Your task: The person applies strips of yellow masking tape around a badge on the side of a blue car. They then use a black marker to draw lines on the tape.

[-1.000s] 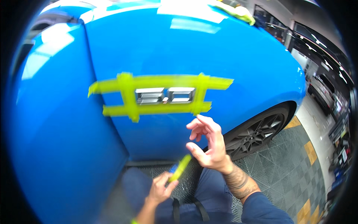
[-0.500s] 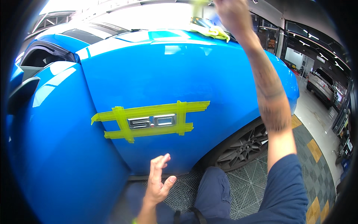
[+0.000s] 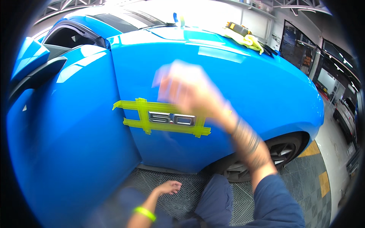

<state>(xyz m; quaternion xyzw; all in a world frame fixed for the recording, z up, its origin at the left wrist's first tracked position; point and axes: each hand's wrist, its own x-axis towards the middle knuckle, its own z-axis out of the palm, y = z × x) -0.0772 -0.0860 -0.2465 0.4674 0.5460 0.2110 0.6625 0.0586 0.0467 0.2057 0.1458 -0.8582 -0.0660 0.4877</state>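
Note:
My right hand [image 3: 186, 85] is smeared by motion in front of the blue fender [image 3: 159, 60], just above a taped frame. Its fingers cannot be made out; a pale patch shows at their left edge. Behind and below it, yellow-green masking tape [image 3: 142, 117] surrounds a chrome emblem [image 3: 171, 119] with dark infill and a red dot. The hand and wrist cover the frame's upper right part. Low by my knee, my left hand [image 3: 170, 187] hangs with loosely bent fingers and nothing visible in them.
On the hood lie a yellow cloth [image 3: 247, 41] and a black-and-yellow object [image 3: 238, 29]. Farther left stand blue and yellow-green roll-like things [image 3: 179, 19]. A side mirror [image 3: 36, 78] juts out at left; the front wheel [image 3: 279, 152] is at right. Another car [image 3: 345, 117] stands beyond.
My right hand has come down from above the hood to near the emblem. My left hand has dropped lower. Blue and yellow-green things now stand on the hood. The view has shifted.

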